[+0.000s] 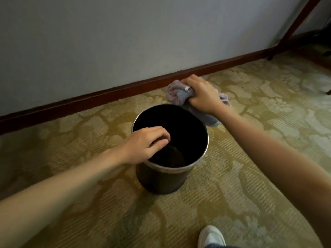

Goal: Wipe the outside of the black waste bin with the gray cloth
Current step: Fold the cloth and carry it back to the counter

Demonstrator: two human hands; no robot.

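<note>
Across the patterned carpet (250, 167), which runs to a gray wall (125, 42) edged by a dark wooden baseboard (107, 94), the black waste bin (161, 179) stands upright with its mouth open upward. Of the two hands, the left hand (145, 144) rests on the bin's near-left rim, fingers curling loosely into the opening. Beyond the far-right rim, the right hand (200, 94) grips the bunched gray cloth (179, 94). Lowest in view is a white shoe (211, 236).
</note>
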